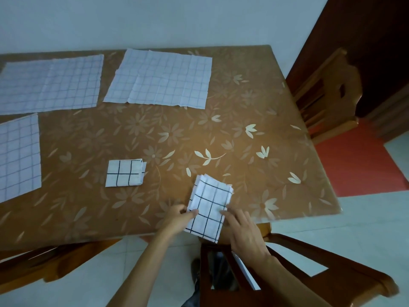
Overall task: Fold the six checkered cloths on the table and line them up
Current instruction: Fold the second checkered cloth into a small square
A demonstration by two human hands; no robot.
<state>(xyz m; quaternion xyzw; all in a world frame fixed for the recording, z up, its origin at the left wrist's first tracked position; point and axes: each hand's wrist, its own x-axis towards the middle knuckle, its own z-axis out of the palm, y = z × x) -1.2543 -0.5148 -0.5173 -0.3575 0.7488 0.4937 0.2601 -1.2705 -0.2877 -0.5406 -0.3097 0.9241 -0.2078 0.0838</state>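
Observation:
A folded white cloth with black checks (pixel 209 208) lies tilted at the table's near edge, its near end hanging past the rim. My left hand (pixel 179 218) pinches its left edge with thumb and fingers. My right hand (pixel 243 231) rests with spread fingers on its right edge. Another folded checkered cloth (pixel 125 173) sits square on the table to the left. Three unfolded checkered cloths lie flat: one at the back middle (pixel 160 80), one at the back left (pixel 51 83), one at the left edge (pixel 18 158).
The table (pixel 254 120) has a brown flower-patterned cover. Wooden chairs stand at the near right (pixel 309 269), near left (pixel 51 260) and far right (pixel 327 91). Beyond the table's right side there is red and pale tiled floor.

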